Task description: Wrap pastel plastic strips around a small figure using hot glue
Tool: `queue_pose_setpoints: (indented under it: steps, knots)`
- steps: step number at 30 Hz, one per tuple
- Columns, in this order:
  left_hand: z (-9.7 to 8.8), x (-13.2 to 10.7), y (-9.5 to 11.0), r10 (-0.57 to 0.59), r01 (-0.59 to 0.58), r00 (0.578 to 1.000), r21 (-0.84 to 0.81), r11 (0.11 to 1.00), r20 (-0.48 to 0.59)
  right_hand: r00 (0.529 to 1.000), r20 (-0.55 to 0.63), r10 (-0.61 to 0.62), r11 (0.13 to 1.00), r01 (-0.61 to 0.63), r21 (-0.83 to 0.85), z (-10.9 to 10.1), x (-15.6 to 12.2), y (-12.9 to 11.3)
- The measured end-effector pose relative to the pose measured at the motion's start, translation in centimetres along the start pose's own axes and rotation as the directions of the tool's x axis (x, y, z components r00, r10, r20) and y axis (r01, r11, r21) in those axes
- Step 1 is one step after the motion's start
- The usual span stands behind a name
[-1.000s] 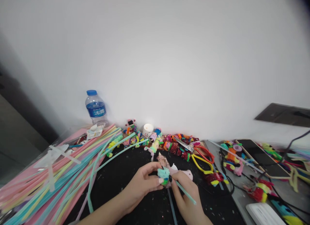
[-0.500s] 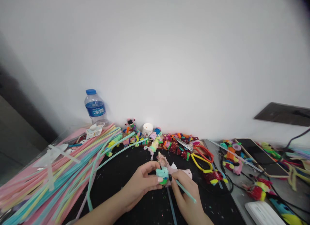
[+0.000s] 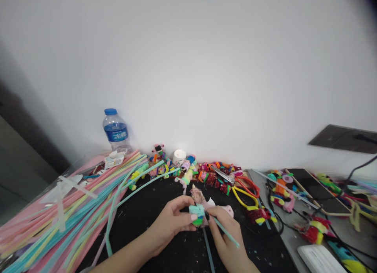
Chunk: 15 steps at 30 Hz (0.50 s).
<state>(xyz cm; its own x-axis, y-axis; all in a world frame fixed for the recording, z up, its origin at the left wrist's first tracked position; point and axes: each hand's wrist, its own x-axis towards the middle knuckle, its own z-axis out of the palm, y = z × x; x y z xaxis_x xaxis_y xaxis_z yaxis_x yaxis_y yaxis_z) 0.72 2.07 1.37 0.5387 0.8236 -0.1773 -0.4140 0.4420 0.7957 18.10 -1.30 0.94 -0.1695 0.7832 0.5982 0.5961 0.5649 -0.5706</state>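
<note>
- Left hand (image 3: 172, 222) pinches the fuzzy piece (image 3: 196, 211) over the mat (image 3: 176, 257), between both hands
- Right hand (image 3: 228, 247) grips the mint stem (image 3: 231, 238) beside it (the join is hidden)
- If its pinch slackens, the mint stem could spring loose; hard tugging might skew the fuzzy piece

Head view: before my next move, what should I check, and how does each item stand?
1. Left grip holding the turquoise-and-green piece: ok.
2. Right grip touching the turquoise stem: ok.
3. Stem's loose end uncovered, pointing away from the piece: ok.
4. Stem joined to the piece: cannot tell, the right grip covers that spot.
5. Scissors apart from both grips: ok.
6. Bottle capped: ok.
</note>
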Motion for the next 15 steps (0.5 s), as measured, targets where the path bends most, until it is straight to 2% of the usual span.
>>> queue_pose_setpoints:
  steps: [7,15]
  knots:
    - [-0.21,0.17,-0.16,0.034,-0.031,0.999,0.079,0.996,-0.027,0.999,0.048,0.019,1.000,-0.019,0.009,-0.17,0.14,-0.14]
    - [-0.09,0.19,-0.06,0.058,-0.055,0.998,0.102,0.993,-0.030,0.999,0.030,0.034,0.999,-0.034,0.023,-0.11,-0.09,-0.07]
